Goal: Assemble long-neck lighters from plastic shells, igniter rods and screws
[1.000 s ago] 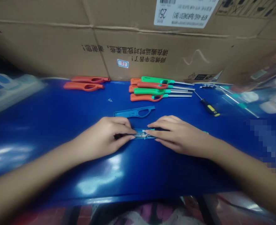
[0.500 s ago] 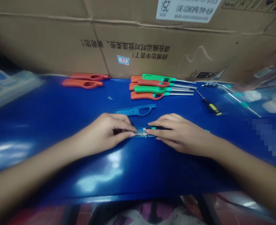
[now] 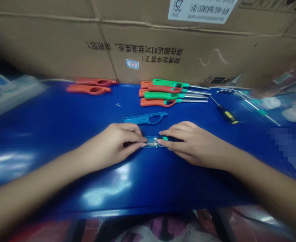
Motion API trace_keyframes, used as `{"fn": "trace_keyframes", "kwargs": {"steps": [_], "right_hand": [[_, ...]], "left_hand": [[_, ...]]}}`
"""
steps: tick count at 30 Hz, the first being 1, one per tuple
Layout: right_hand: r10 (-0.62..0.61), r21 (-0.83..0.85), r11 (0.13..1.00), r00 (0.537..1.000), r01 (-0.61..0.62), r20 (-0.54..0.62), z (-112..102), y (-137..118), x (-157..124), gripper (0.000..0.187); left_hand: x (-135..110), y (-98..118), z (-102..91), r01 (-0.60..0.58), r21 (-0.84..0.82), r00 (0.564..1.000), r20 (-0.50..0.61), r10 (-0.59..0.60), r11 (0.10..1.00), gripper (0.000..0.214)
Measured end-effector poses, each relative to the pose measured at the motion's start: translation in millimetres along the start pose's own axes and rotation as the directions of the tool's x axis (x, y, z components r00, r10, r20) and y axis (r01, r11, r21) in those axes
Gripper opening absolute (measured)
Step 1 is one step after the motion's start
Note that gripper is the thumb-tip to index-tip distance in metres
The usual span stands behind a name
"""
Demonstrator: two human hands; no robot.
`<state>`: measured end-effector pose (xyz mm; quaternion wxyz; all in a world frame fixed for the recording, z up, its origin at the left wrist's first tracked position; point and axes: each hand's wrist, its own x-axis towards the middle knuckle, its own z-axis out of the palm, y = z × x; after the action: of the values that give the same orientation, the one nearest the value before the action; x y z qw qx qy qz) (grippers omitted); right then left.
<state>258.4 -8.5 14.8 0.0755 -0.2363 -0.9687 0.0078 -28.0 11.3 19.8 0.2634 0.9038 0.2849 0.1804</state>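
A blue lighter half-shell (image 3: 151, 138) lies on the table between my hands, with a clear fuel tank (image 3: 151, 143) and a white-and-teal valve end (image 3: 160, 138) inside it. My left hand (image 3: 119, 141) pinches the left end of the tank between thumb and fingers. From the other side, my right hand (image 3: 192, 143) holds the lighter, its fingertips on the shell's edges and near the valve; its palm hides the lighter's right part. Just behind lies the matching blue half-shell (image 3: 140, 119), inner side up.
Several orange and green stick lighters (image 3: 160, 95) are stacked against a cardboard box (image 3: 62, 43). Two orange shells (image 3: 87, 89) lie left of them, near two tiny screws (image 3: 118, 105). A black-and-yellow screwdriver (image 3: 227, 115) and bagged metal-tube parts (image 3: 261, 111) are at right.
My hands stay almost in place on the blue lighter. The left fingertips have shifted very slightly along the tank; nothing was taken or let go.
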Motion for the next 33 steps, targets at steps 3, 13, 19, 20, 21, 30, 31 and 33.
{"fn": "trace_keyframes", "kwargs": {"steps": [3,13,19,20,21,30,31,33], "right_hand": [[0.001,-0.032,0.999,1.000,-0.001,0.010,-1.1,-3.0,0.7,0.039],[0.064,0.070,0.996,0.994,-0.058,-0.083,0.2,-3.4,0.5,0.038],[0.033,0.113,0.993,0.998,-0.039,0.055,1.0,-1.8,-0.8,0.046],[0.032,0.121,0.992,0.998,-0.039,0.063,1.1,-1.7,-1.0,0.047],[0.033,0.132,0.990,0.998,-0.041,0.059,1.2,-1.6,-1.2,0.048],[0.238,0.332,0.922,0.968,-0.199,-0.081,-7.5,2.9,-0.9,0.019],[0.241,0.346,0.917,0.967,-0.200,-0.081,-7.7,3.4,-0.7,0.015],[0.243,0.365,0.909,0.967,-0.200,-0.074,-6.8,3.5,-0.1,0.011]], "left_hand": [[-1.0,2.1,0.2,-0.010,0.060,1.000,0.001,0.010,0.998,0.021],[-1.4,1.6,0.7,-0.012,0.153,1.000,0.010,0.011,0.988,0.024],[-2.3,3.0,2.0,-0.023,0.139,1.000,0.006,0.023,0.990,0.022],[-2.5,3.2,2.0,-0.028,0.140,1.000,0.005,0.028,0.990,0.022],[-2.7,3.5,1.8,-0.031,0.143,1.000,0.002,0.032,0.989,0.022],[0.6,5.7,0.5,-0.085,0.209,0.993,-0.068,0.101,0.974,0.021],[1.1,5.3,2.3,-0.098,0.209,0.992,-0.052,0.111,0.973,0.023],[1.8,3.9,7.2,-0.118,0.198,0.992,-0.021,0.125,0.973,0.026]]}}
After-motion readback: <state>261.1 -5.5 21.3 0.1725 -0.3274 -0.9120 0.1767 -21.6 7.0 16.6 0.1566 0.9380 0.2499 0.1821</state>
